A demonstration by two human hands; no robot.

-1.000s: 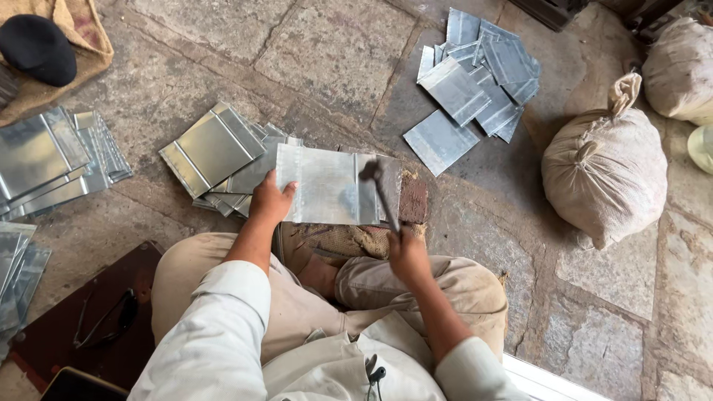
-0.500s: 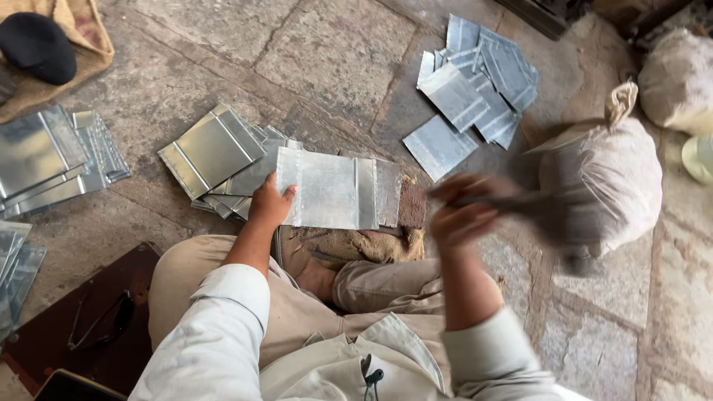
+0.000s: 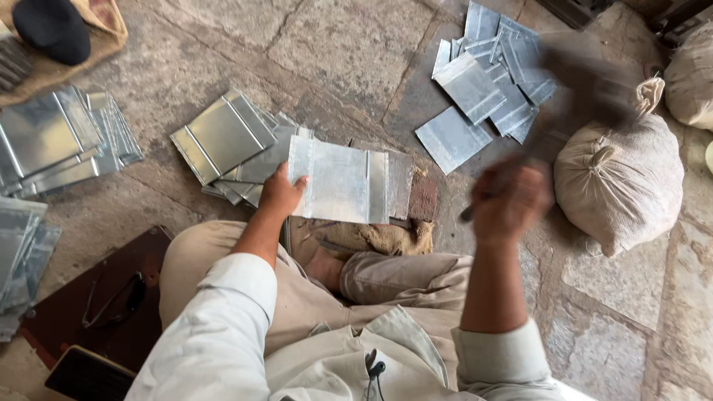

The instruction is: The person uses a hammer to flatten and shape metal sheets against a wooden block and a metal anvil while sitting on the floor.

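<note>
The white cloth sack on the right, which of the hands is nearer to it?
Right. The right hand, gripping a blurred hammer, is raised just beside the sack; the left hand holds the metal sheet, farther away.

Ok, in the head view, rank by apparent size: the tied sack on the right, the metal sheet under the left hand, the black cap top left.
1. Tied sack
2. Metal sheet, close behind the sack
3. Black cap
</note>
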